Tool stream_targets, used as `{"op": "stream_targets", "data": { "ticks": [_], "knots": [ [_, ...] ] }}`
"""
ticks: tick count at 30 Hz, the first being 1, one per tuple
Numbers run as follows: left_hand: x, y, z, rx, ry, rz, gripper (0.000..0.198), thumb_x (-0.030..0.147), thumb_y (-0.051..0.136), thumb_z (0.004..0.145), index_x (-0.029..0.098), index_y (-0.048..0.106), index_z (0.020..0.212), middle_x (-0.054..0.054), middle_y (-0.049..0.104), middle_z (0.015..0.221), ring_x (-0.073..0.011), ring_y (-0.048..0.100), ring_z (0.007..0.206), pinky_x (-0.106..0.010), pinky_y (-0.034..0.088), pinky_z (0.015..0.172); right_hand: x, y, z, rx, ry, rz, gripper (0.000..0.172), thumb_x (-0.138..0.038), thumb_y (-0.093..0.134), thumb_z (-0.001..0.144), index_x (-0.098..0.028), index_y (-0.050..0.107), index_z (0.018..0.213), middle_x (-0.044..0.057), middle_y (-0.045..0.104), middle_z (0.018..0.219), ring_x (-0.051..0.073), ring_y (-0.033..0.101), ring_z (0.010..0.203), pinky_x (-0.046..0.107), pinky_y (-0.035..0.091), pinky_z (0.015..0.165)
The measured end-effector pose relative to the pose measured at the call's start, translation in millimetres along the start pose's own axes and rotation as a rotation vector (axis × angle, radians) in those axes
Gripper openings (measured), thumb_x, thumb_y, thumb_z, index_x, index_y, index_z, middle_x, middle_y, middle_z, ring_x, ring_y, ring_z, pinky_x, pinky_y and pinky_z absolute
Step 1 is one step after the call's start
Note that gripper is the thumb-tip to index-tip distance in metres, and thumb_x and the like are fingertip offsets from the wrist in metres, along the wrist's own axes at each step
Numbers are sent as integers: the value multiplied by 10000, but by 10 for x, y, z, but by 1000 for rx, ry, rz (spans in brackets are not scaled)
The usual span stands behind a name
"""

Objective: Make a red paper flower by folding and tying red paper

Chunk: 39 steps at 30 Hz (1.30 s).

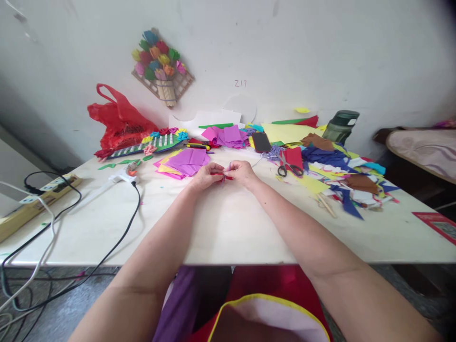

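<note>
At the middle of the desk (pixel 228 228), past its near edge, a small red piece (pixel 223 176) is pinched between the fingertips of the left hand (pixel 205 175) and the right hand (pixel 242 171). Both are closed tight on it, and its shape cannot be told. The work is judged partly done: 1 stack of purple squares (pixel 187 161) lies flat just beyond the hands, while finished paper flowers are set on a rack (pixel 149 142) toward the far left edge. Scissors (pixel 290 167) and scraps (pixel 342 175) are spread toward the right edge, and a glue gun (pixel 123 176) is laid to the left. A flower plaque (pixel 161 66) is hung on the white wall behind.
</note>
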State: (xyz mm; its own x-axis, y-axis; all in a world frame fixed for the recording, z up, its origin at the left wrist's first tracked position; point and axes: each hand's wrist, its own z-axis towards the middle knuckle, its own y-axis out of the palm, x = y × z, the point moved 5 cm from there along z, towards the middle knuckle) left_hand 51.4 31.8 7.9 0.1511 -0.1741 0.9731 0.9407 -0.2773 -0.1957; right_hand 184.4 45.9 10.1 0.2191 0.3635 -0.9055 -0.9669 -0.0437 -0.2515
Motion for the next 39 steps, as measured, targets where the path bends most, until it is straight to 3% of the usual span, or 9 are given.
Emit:
{"op": "stream_targets", "data": {
  "ticks": [7,16,26,32,39],
  "knots": [
    [28,20,-22,-20,-5,7,437,177,649,625,140,466,1021,-57,679,806,-95,566,555,-250,457,584,59,0,30,3,-63,-115,77,-175,585,555,-165,518,518,-58,485,473,83,436,472,213,350,491],
    [-54,-1,33,-1,2,0,510,197,681,606,145,454,1059,-53,664,809,-95,565,535,-261,461,576,-33,17,-6,73,-195,-486,65,-179,564,646,-192,628,640,-5,628,639,131,545,615,236,400,615],
    [-112,3,78,-2,45,46,557,201,677,601,135,443,1103,-57,660,793,-126,594,615,-269,459,618,-148,-2,-72,123,-214,-665,132,-157,525,689,-203,648,677,10,654,685,150,555,640,245,380,591],
    [-29,71,47,20,101,79,520,149,625,601,131,451,1091,-36,655,756,-131,596,649,-253,445,620,-142,-7,-67,121,-269,-671,209,-144,503,737,-209,687,810,39,680,890,171,588,794,261,415,707],
    [-1,123,26,44,76,39,529,144,649,590,135,451,1080,-30,653,752,-143,611,689,-268,449,666,-136,-21,-96,160,-213,-726,200,-166,504,753,-228,693,771,38,684,884,196,581,858,288,419,715]
  ]
}}
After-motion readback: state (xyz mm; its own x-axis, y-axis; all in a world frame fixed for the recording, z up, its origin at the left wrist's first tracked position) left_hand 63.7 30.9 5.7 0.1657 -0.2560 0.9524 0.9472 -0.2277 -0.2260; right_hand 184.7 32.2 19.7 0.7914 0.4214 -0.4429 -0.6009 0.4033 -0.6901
